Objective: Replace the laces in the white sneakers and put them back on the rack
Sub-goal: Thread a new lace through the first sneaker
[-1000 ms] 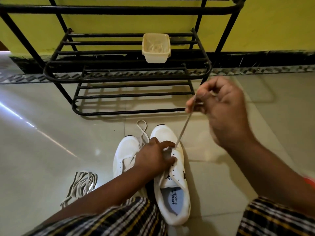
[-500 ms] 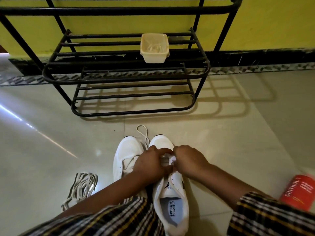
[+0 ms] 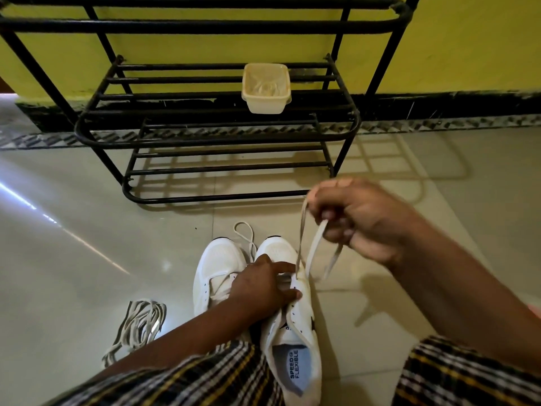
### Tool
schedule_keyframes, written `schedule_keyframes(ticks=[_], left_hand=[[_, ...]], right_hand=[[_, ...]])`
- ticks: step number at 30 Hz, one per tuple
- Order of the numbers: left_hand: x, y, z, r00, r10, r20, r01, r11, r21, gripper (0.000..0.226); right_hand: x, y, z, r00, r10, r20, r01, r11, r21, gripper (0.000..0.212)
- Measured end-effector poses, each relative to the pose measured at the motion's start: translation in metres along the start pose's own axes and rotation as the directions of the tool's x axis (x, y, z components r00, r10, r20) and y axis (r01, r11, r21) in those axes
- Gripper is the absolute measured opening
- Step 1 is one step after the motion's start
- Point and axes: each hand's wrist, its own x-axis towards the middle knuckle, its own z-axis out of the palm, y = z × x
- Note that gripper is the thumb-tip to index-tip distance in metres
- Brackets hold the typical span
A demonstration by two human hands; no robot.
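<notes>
Right hand [image 3: 361, 222]: raised above and to the right of the shoes, fingers curled round a white lace [image 3: 314, 249]. The lace runs down from this grip to the eyelets of the right-hand shoe [image 3: 292, 312], and a loose end hangs below the fist. The hand is blurred, so how the lace lies among the fingers cannot be told.

Left hand [image 3: 262, 288]: below and to the left of the gripping hand, resting on the front of the right-hand shoe. Fingers lie fairly straight across the eyelet area, thumb pointing toward the spot where the lace enters. It presses the shoe and grips nothing that can be seen.

Both white shoes stand side by side on the tiled floor [image 3: 87, 259], toes toward the rack [image 3: 216, 142]. The left-hand shoe [image 3: 218, 271] sits just beside the pressing hand, with a thin lace loop [image 3: 244, 232] lying past its toe.

A bundle of striped laces [image 3: 140, 323] lies on the floor left of the left forearm, well apart from the gripped lace.

The black metal rack stands beyond the raised hand, against a yellow wall [image 3: 468, 39]. A cream plastic tub [image 3: 265, 89] sits on its middle shelf.

Checked cloth [image 3: 205, 376] covers both knees at the bottom edge.
</notes>
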Motion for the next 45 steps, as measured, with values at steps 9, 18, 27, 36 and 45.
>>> schedule_keyframes(ticks=[9, 18, 27, 36, 45], left_hand=[[-0.001, 0.001, -0.003, 0.999, -0.004, 0.034, 0.004, 1.000, -0.008, 0.054], [-0.002, 0.005, -0.005, 0.997, -0.030, 0.066, 0.032, 0.999, -0.022, 0.052], [-0.012, 0.013, -0.093, 0.998, 0.009, -0.062, -0.019, 0.987, -0.158, 0.043], [-0.083, 0.131, -0.288, 0.788, 0.188, -0.586, -0.523, 0.707, -0.477, 0.023], [-0.154, 0.214, -0.375, 0.659, 0.197, -0.726, -0.701, 0.511, -0.498, 0.005]], right_hand=[[-0.046, -0.061, -0.007, 0.920, -0.383, 0.082, 0.328, 0.867, 0.376, 0.012], [-0.048, -0.069, -0.007, 0.902, -0.410, 0.133, 0.402, 0.912, 0.087, 0.020], [-0.045, -0.075, -0.013, 0.833, -0.544, -0.103, 0.374, 0.690, -0.619, 0.027], [-0.090, -0.193, 0.002, 0.567, -0.820, -0.074, 0.648, 0.500, -0.574, 0.018], [-0.122, -0.280, 0.026, 0.618, -0.770, -0.158, 0.765, 0.635, -0.108, 0.013]])
